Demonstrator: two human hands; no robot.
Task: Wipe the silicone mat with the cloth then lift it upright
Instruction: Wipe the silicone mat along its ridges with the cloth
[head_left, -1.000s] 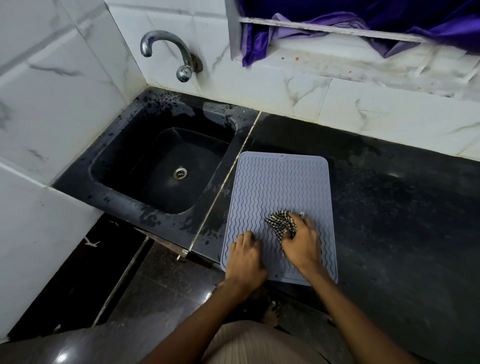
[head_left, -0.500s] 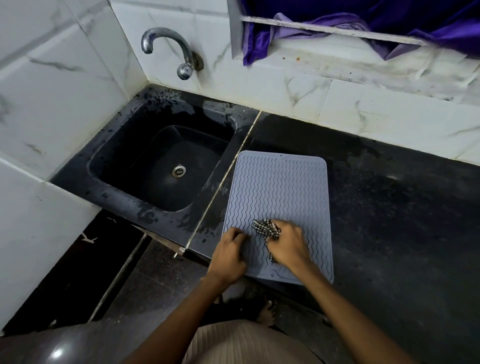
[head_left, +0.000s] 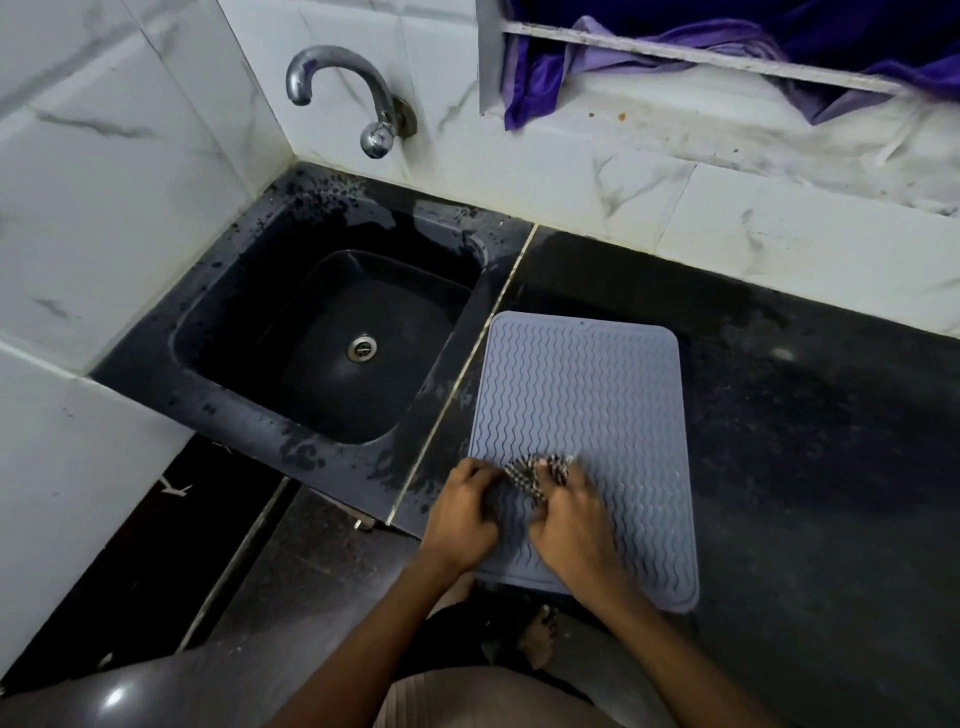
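Observation:
A grey-blue silicone mat (head_left: 582, 395) with wavy ridges lies flat on the black counter (head_left: 810, 415), just right of the sink. My right hand (head_left: 571, 525) grips a bunched black-and-white checked cloth (head_left: 535, 470) against the mat's near left part. My left hand (head_left: 460, 514) rests on the mat's near left edge with its fingers curled down, right beside the cloth. The mat's near left corner is hidden under my hands.
A black sink (head_left: 332, 343) with a metal drain is set into the counter at left, under a chrome tap (head_left: 358, 98) on the tiled wall. Purple fabric (head_left: 545, 78) hangs at the window ledge behind. The counter's front edge runs just below my hands.
My right hand has slid the cloth leftward across the mat's near part, close to my left hand. My left hand has shifted slightly left to the mat's edge.

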